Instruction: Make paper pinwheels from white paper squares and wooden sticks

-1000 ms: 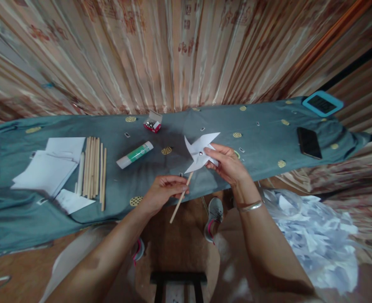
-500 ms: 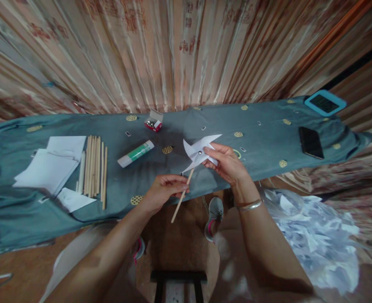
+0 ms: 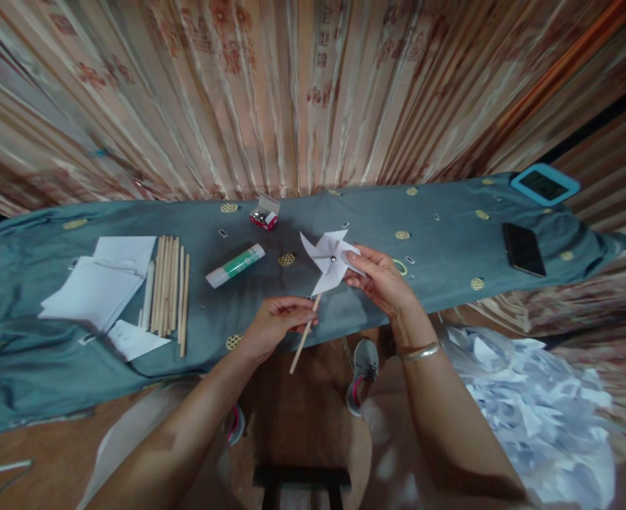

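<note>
A white paper pinwheel (image 3: 324, 259) with a metal pin at its centre sits on top of a thin wooden stick (image 3: 304, 336). My left hand (image 3: 275, 324) pinches the stick about halfway down, over the table's near edge. My right hand (image 3: 381, 278) holds one blade of the pinwheel between thumb and fingers, just right of the pin. A silver bangle (image 3: 420, 350) is on my right wrist.
On the blue-grey cloth-covered table (image 3: 440, 234) lie a glue stick (image 3: 236, 265), a small red box of pins (image 3: 263, 214), a row of wooden sticks (image 3: 168, 292), white paper sheets (image 3: 96, 286), a black phone (image 3: 523, 248) and a blue-framed device (image 3: 544, 183). Paper scraps (image 3: 536, 407) pile at the lower right.
The pinwheel has turned on its pin; its long upper-right blade no longer sticks out. Both hands keep their hold. The view has shifted slightly.
</note>
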The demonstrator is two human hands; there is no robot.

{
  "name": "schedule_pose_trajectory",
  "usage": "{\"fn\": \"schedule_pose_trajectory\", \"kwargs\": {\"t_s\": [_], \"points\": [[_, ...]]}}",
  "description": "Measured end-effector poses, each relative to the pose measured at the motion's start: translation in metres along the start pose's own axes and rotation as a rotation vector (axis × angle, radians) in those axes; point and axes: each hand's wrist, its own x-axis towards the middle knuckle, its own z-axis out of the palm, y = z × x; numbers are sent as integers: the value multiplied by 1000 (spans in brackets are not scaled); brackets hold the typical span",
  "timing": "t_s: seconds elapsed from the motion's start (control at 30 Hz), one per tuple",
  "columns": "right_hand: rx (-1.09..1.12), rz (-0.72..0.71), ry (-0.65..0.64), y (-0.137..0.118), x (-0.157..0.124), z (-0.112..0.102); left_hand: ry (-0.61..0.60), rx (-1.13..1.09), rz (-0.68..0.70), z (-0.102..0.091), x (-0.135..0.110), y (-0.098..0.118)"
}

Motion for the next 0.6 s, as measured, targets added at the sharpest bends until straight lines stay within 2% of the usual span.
{"fn": "schedule_pose_trajectory", "kwargs": {"t_s": [0.33,0.6], "points": [[19,-78,130,6,6,4,55,35,72,-4,3,4],[-33,-83,143,9,7,10,118,53,155,-9,2,9]]}}
